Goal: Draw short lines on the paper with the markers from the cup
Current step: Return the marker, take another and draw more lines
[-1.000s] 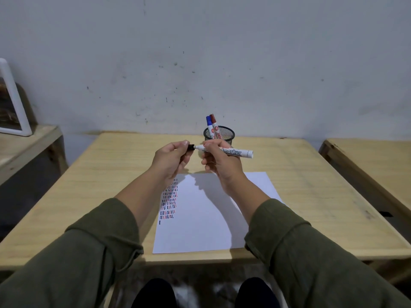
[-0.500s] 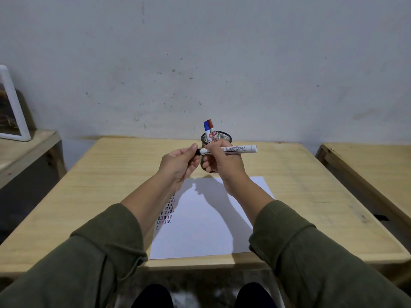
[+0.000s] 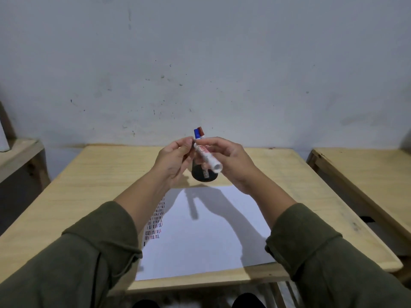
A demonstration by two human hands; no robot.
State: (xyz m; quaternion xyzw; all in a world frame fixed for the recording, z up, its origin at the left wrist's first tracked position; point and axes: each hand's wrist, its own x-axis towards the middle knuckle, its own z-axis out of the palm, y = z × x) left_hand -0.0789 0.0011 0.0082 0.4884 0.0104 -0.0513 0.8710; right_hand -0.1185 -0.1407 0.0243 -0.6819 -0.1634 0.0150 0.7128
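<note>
My right hand (image 3: 231, 165) grips a white marker (image 3: 208, 156) whose blunt rear end points toward me. My left hand (image 3: 175, 161) pinches the marker's black capped end between thumb and fingers. Both hands hover above the far edge of the white paper (image 3: 200, 236), which lies on the wooden table (image 3: 100, 174). Columns of short red, blue and black lines run along the paper's left side (image 3: 155, 221). Behind my hands stands the black mesh cup (image 3: 203, 175), mostly hidden, with a blue marker (image 3: 196, 133) and a red marker (image 3: 201, 131) sticking out above.
A second wooden table (image 3: 367, 174) stands to the right across a narrow gap. A low wooden bench (image 3: 17, 156) with a white frame edge is at the far left. A grey wall rises behind the table. My knees show below the front edge.
The marker has swung from lying sideways to pointing its rear end at me. Both hands have risen slightly and now cover most of the cup.
</note>
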